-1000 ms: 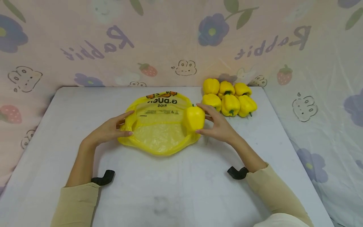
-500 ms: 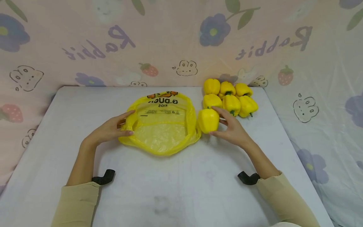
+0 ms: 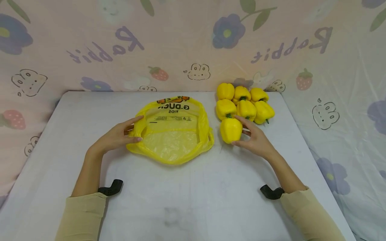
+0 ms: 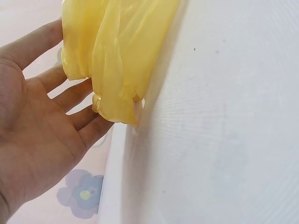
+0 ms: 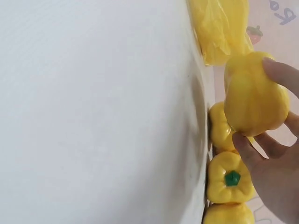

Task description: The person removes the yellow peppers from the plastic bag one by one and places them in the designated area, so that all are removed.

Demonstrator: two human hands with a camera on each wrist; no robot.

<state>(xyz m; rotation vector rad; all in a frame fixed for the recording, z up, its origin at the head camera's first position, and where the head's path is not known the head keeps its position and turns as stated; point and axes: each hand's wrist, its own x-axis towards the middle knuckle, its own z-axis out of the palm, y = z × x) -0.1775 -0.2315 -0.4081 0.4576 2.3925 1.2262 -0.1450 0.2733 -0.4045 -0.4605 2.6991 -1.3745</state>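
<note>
A yellow bell pepper [image 3: 231,130] with a green stem is held by my right hand [image 3: 256,139], thumb on one side and fingers on the other. In the right wrist view the same pepper [image 5: 257,95] is above the tabletop level, in front of other peppers. A thin yellow plastic bag [image 3: 173,157] lies with its wide mouth facing me. At the bag's left side, my left hand [image 3: 113,135] has its thumb and index finger spread over the rim. The left wrist view shows extended fingers [image 4: 72,95] running behind the yellow film, which hides their tips.
Several yellow peppers [image 3: 245,109] stand in two rows at the back right of the white table [image 3: 181,201], just beyond the held one. A printed cloth [image 3: 181,40] hangs behind the table's back edge. Black curved pieces [image 3: 113,187] sit at both wrists.
My right hand has carried the pepper rightward, from over the bag's right rim to beside the bag, near the front row of peppers. My left hand and the bag stay nearly in place.
</note>
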